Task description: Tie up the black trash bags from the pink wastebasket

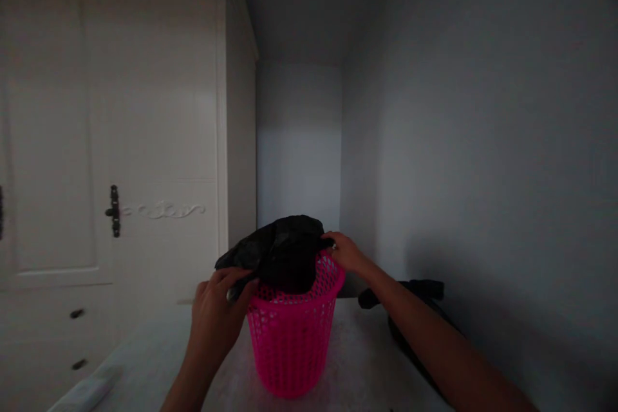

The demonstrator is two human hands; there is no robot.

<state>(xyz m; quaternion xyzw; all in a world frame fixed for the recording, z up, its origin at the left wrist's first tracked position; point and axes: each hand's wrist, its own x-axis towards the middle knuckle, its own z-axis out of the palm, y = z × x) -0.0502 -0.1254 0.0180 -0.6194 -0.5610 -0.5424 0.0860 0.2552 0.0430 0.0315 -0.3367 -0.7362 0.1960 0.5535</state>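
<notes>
A bright pink plastic basket point(292, 341) with perforated sides stands upright on a pale surface in front of me. A black plastic bag point(284, 248) bulges up over its mouth, with part of it down inside the rim. On the near left side, my left hand point(217, 302) pinches the bag's edge just outside the rim. Across the basket, my right hand point(344, 251) grips another part of the bag at the far right rim. The bag hides the far rim and most of the basket's inside.
The pale tabletop point(357, 360) carries the basket. A dark object point(425, 290), not clearly made out, lies at the right by the grey wall point(483, 141). A white wardrobe point(159, 129) with dark handles stands on the left. A whitish item point(89, 393) lies at the lower left edge.
</notes>
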